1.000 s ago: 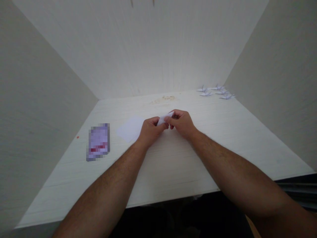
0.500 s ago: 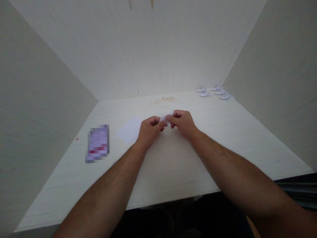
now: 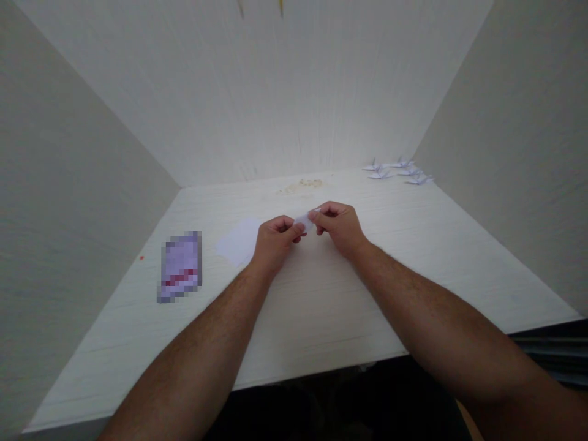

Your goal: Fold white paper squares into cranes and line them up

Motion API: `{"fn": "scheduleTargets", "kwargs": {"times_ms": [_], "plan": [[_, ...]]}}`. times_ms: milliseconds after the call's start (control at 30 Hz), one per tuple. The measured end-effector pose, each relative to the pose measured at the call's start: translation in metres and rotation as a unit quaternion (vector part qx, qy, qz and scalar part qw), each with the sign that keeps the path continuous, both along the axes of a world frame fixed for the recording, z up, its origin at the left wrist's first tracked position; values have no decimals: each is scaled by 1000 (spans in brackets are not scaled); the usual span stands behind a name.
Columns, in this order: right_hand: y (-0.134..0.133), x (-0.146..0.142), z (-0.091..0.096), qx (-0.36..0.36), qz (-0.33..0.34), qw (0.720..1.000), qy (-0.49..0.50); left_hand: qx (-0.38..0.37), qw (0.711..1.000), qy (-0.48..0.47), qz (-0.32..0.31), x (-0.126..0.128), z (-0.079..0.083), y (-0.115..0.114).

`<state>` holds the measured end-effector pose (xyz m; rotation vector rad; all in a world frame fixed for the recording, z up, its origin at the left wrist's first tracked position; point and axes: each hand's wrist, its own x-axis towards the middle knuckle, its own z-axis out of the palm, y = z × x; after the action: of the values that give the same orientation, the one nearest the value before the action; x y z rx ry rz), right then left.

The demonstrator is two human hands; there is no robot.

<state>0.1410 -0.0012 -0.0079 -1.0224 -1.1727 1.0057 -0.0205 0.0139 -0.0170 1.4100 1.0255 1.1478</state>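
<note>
A small folded piece of white paper is held up between my two hands over the middle of the table. My left hand pinches its left end between thumb and fingers. At the upper right end, the thumb and fingers of my right hand close on the same paper. Its finer folds are too small to make out, and the fingers cover part of it. Flat white sheets of paper lie just left of my left hand, partly hidden behind it.
Several folded paper cranes stand in the back right corner. A purple blurred-out item lies on the left of the white table. Walls enclose the table at the back and both sides. A brownish stain marks the back.
My hands have moved slightly apart, and more of the folded paper shows between them. The left thumb has drawn back a little to the left.
</note>
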Motion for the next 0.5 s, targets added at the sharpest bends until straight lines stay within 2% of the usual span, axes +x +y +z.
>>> {"fn": "scheduleTargets", "kwargs": {"times_ms": [300, 500], "plan": [[-1, -2, 4, 0, -22, 998, 52, -3, 1000, -3, 3, 0, 1, -1], [0, -2, 5, -1, -23, 1000, 22, 13, 1000, 10, 3, 0, 2, -2]]}}
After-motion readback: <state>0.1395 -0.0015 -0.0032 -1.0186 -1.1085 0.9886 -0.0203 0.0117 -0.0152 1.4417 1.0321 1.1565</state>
